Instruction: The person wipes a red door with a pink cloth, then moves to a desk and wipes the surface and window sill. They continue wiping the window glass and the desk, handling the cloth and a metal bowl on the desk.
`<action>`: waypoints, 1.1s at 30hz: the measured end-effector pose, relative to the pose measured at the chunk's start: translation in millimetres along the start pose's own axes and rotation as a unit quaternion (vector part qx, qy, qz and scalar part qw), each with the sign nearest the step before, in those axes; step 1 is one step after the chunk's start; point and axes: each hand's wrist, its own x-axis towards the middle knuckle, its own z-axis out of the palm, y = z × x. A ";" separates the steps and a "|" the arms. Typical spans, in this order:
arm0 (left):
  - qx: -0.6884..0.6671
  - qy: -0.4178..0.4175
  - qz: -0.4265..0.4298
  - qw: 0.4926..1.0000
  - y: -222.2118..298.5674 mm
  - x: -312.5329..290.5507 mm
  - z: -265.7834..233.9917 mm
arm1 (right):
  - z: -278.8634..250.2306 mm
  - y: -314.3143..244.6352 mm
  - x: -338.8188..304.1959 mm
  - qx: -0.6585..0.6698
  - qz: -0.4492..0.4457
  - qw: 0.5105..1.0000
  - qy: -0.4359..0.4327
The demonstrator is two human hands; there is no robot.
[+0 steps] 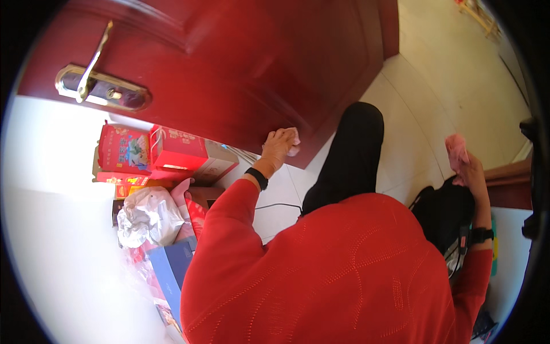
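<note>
A dark red panelled door (229, 63) fills the upper left, with a gold lever handle (94, 63) on its plate. My left hand (276, 150) is closed around a pale pink cloth (294, 141) and presses it to the lower part of the door, near its edge. Out to the right, over my bent knee, my right hand (473, 175) grips a pink cloth (456, 150) that sticks up from the fingers. Some of its fingers are hidden behind the hand.
Red gift boxes (180, 150), a white plastic bag (150, 215) and a blue box (171, 264) are piled by the white wall (63, 241) at left. A thin dark cable (278, 204) lies on the pale tiled floor (401, 123). A brown wooden edge (509, 182) stands right.
</note>
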 end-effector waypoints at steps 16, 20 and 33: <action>0.223 0.615 -0.137 0.744 -78.8 -66.4 -212.5 | 3.9 1.7 2.4 0.038 -0.044 0.998 -0.019; 0.137 0.476 -0.121 0.861 -39.2 -50.5 -127.7 | 7.0 -10.8 0.6 0.001 -0.019 1.000 -0.022; 0.277 0.605 -0.162 0.729 -81.0 -75.4 -290.0 | 20.4 -33.2 -9.5 0.008 -0.025 1.000 -0.001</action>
